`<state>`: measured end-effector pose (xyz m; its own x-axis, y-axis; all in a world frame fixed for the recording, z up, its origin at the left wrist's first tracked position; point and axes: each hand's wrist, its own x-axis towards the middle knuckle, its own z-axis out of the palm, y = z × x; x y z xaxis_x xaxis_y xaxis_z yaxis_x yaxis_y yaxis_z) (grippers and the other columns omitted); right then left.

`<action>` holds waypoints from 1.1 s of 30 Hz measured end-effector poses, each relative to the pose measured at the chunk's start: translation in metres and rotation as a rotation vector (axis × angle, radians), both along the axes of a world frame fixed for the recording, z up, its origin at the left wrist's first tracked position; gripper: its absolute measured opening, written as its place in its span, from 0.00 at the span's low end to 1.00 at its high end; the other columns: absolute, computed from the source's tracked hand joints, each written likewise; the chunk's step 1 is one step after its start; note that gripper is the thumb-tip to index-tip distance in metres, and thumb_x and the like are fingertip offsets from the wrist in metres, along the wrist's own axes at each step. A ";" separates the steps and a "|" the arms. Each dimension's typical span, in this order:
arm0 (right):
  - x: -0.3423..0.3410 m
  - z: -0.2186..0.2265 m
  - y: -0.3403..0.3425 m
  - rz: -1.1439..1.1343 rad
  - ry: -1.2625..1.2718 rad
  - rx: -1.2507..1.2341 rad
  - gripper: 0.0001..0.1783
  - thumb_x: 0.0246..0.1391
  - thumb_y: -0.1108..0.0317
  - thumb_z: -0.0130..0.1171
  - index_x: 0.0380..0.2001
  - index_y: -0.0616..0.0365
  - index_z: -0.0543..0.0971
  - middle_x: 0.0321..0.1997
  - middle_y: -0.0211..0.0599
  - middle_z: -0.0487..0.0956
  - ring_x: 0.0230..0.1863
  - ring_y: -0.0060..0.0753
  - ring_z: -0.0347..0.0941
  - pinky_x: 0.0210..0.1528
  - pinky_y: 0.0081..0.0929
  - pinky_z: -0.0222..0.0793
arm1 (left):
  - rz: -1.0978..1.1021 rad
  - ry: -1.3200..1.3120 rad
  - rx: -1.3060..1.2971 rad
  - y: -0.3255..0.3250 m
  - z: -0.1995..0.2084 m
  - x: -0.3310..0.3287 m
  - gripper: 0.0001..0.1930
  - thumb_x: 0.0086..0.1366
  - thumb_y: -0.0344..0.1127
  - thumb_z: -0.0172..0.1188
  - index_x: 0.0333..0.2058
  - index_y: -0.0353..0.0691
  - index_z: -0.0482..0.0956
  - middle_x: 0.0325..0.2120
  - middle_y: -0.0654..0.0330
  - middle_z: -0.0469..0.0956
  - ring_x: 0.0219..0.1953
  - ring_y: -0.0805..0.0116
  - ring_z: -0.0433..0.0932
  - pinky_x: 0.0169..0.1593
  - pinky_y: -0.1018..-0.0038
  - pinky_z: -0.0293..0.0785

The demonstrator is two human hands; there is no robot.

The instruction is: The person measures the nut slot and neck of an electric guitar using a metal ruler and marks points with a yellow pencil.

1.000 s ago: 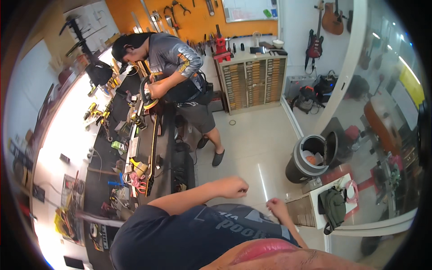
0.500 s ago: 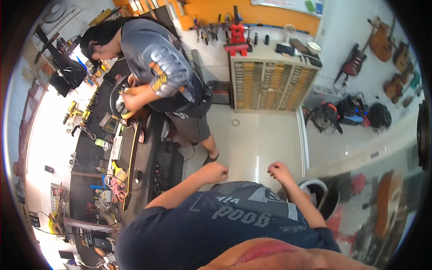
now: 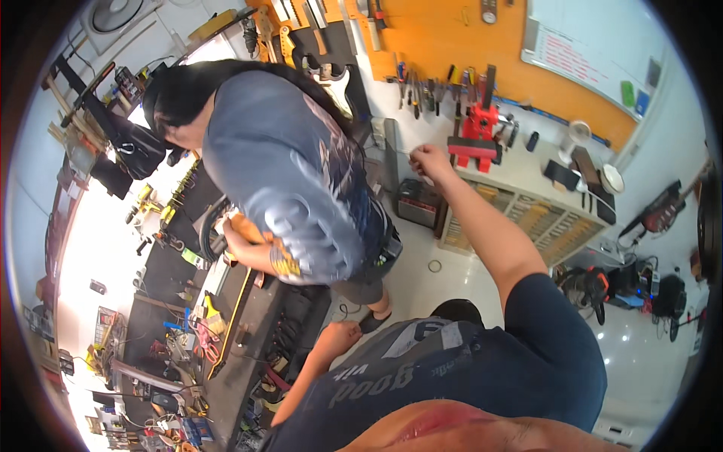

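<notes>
My right hand [image 3: 431, 163] is stretched far forward at the end of a raised arm, just left of a red vise [image 3: 476, 139] on a drawer cabinet. Its fingers are curled together; what they hold, if anything, is too small to make out. My left hand [image 3: 339, 339] hangs low by my body, closed in a loose fist, with nothing showing in it. To its left runs the dark workbench [image 3: 260, 320]. A co-worker [image 3: 279, 181] bends over that bench, their hands on a piece of work partly hidden by their arm.
Pliers and screwdrivers [image 3: 429, 94] hang on the far wall below an orange board. A black box [image 3: 419, 203] stands on the floor beside the cabinet [image 3: 520, 218]. A small ring [image 3: 434, 266] lies on the floor. Bags [image 3: 587, 290] sit at the right.
My right arm has swung up and forward, from low beside my body to near the vise. My left hand has dropped back toward me. The co-worker and cabinet look closer.
</notes>
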<state>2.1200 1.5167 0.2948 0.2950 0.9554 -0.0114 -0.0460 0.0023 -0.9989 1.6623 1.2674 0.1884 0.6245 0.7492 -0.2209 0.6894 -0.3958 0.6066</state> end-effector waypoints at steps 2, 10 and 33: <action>0.014 0.023 0.087 0.074 -0.163 0.036 0.09 0.62 0.62 0.61 0.33 0.55 0.83 0.29 0.32 0.83 0.28 0.25 0.78 0.30 0.24 0.72 | 0.075 -0.079 0.094 0.004 -0.015 -0.010 0.12 0.66 0.41 0.67 0.37 0.38 0.86 0.31 0.46 0.86 0.36 0.42 0.86 0.41 0.53 0.81; 0.049 0.133 0.433 -0.078 -0.544 0.114 0.19 0.50 0.52 0.68 0.36 0.55 0.90 0.39 0.45 0.90 0.41 0.44 0.88 0.49 0.41 0.81 | 1.025 0.064 -0.032 -0.094 -0.105 -0.003 0.12 0.63 0.42 0.69 0.33 0.38 0.89 0.31 0.45 0.87 0.37 0.46 0.89 0.43 0.57 0.83; 0.000 0.180 0.552 -0.146 -0.455 0.508 0.18 0.50 0.63 0.66 0.44 0.49 0.92 0.41 0.43 0.90 0.45 0.43 0.88 0.51 0.34 0.80 | 1.482 0.034 -0.697 -0.159 -0.099 0.182 0.17 0.63 0.44 0.71 0.44 0.40 0.91 0.37 0.52 0.90 0.41 0.59 0.89 0.50 0.64 0.82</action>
